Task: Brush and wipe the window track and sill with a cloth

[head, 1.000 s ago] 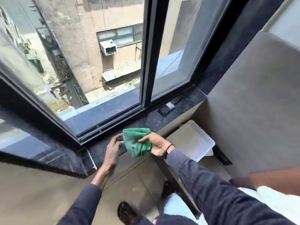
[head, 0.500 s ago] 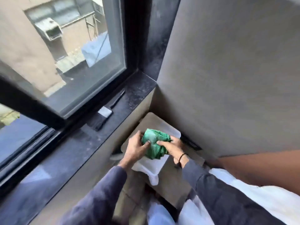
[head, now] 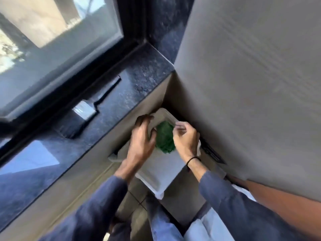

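The dark granite sill (head: 139, 80) runs above and to the left of the hands, out of their reach for now, with the window track (head: 73, 80) behind it at the foot of the glass. Below the sill's edge a white tray (head: 161, 173) sits low in the corner, probably there to catch or hold water. A black brush (head: 90, 108) lies on the sill up and left of the hands, set aside while they work. The green cloth (head: 165, 136) is bunched between the palms over the tray; the left hand (head: 142, 138) presses its side and the right hand (head: 186, 140) curls round the other, seemingly wringing it, though blur leaves that uncertain.
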Action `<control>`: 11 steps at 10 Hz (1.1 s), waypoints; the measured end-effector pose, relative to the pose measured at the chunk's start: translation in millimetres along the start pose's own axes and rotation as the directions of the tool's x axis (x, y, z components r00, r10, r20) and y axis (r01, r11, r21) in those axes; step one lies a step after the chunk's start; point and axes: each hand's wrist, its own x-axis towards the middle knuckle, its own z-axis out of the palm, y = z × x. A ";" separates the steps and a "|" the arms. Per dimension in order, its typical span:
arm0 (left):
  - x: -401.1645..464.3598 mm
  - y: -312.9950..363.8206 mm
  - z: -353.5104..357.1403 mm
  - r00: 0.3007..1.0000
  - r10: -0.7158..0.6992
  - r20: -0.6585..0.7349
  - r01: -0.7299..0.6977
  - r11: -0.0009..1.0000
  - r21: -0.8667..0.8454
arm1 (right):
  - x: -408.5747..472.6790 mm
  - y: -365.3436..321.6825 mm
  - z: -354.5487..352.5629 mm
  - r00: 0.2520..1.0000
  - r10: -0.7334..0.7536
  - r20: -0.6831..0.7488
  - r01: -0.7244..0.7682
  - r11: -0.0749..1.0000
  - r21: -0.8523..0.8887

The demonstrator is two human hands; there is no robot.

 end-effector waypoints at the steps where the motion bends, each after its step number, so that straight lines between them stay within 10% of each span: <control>1: -15.2 18.1 -71.0 0.898 0.277 -0.341 -0.238 0.959 0.152 | -2.0 -91.1 15.2 0.826 -0.564 0.022 0.563 0.826 0.026; 2: -16.5 13.2 -136.0 0.819 0.286 -0.497 -0.107 0.927 0.359 | -1.5 -174.4 38.4 0.560 -0.791 0.246 0.825 0.561 -0.073; 3: -10.4 -0.5 -173.0 0.941 0.067 -0.332 0.113 0.862 0.494 | 4.4 -212.8 54.7 0.472 -0.653 0.593 0.881 0.365 -0.300; 5: -8.2 -11.2 -185.1 0.977 0.204 -0.059 -0.155 0.874 0.461 | 14.8 -204.7 20.7 0.311 -0.596 0.741 0.940 0.079 -0.331; 6: -8.7 -0.1 -163.1 0.881 0.471 0.044 -0.435 0.769 0.469 | 10.2 -155.5 -23.7 0.262 -0.637 0.725 0.949 0.036 -0.312; 8: -20.1 -16.6 -70.6 0.693 0.562 0.452 -0.719 0.584 0.377 | -22.6 -15.0 -40.2 0.571 -0.442 0.692 0.821 0.326 -0.469; 9: -24.0 -43.0 -26.7 0.648 0.246 0.721 -0.687 0.598 0.414 | -38.0 45.9 -6.5 0.689 -0.211 0.694 0.701 0.441 -0.561; 11: -37.8 -90.2 19.3 0.635 0.050 0.771 -0.641 0.590 0.490 | -59.3 100.7 31.1 0.832 -0.110 0.543 0.493 0.595 -0.635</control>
